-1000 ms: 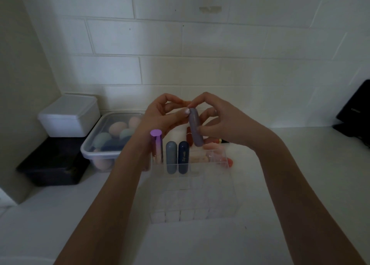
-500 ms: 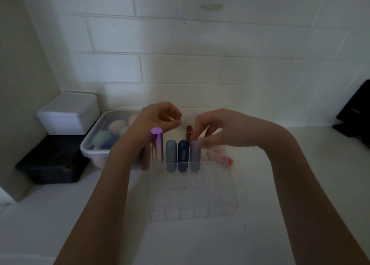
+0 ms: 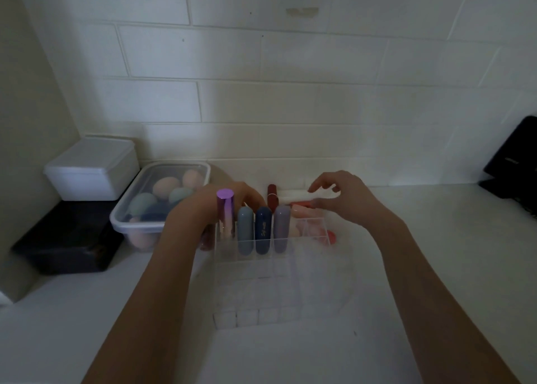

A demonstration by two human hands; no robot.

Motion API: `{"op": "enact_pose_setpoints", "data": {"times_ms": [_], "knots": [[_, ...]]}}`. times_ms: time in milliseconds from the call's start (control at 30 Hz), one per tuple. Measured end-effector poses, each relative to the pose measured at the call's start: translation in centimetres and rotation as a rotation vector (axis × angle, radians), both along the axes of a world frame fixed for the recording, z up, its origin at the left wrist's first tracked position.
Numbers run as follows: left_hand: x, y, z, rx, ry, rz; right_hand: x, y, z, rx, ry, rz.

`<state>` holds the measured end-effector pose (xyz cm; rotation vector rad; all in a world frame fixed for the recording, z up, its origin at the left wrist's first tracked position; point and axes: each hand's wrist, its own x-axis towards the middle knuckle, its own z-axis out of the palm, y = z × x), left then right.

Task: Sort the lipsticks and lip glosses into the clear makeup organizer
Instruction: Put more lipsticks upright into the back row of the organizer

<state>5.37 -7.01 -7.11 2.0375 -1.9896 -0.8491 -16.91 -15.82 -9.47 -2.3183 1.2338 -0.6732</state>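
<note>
The clear makeup organizer [image 3: 261, 296] stands on the white counter in front of me. Its back row holds several upright tubes: a shiny purple lipstick [image 3: 225, 212], a grey-blue one [image 3: 245, 229], a dark blue one [image 3: 263, 228] and a grey-lilac one [image 3: 282, 227]. Behind the organizer lie a dark red lipstick [image 3: 272, 197], a white tube [image 3: 293, 200] and coral tubes [image 3: 302, 205]. My left hand [image 3: 232, 202] reaches behind the tubes; its fingertips are hidden. My right hand [image 3: 343, 200] hovers over the loose tubes with fingers spread, holding nothing.
A clear lidded tub [image 3: 159, 200] of makeup sponges sits at the left. Beyond it a white box [image 3: 93, 167] rests on a black box [image 3: 66, 241]. A black object [image 3: 514, 166] leans at the far right. A white brick wall closes the back.
My right hand lowered the grey-lilac tube into the back row beside the dark blue one, let go, and moved back over the loose tubes. My left hand dropped lower behind the organizer.
</note>
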Motion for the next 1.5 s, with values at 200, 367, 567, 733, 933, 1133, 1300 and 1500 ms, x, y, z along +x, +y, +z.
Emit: {"op": "enact_pose_setpoints", "data": {"times_ms": [200,367,567,733,933,1133,1300,1500], "knots": [[0.2,-0.3,-0.1,-0.04,-0.043,-0.082,1.7,1.8,1.0,0.126,0.257,0.319],[0.4,-0.3,-0.4,-0.046,-0.066,-0.093,1.7,1.6,0.2,0.171,0.226,0.3],[-0.3,-0.2,-0.4,-0.024,-0.026,-0.101,1.9,1.7,0.1,0.14,0.264,0.305],[-0.6,-0.2,-0.3,-0.05,0.025,-0.119,1.9,1.7,0.0,0.135,0.159,0.274],[0.3,0.9,0.6,-0.444,0.544,0.018,1.8,2.6,2.3,0.371,-0.558,0.275],[0.3,3.0,2.2,-0.51,0.93,0.028,2.9,4.2,4.8,0.442,-0.871,0.367],[0.0,3.5,2.4,-0.625,0.949,0.046,2.9,5.0,6.1,0.446,-0.91,0.384],[0.5,3.7,2.7,-0.656,0.892,0.045,1.1,5.1,7.5,0.38,-0.803,0.368]]}}
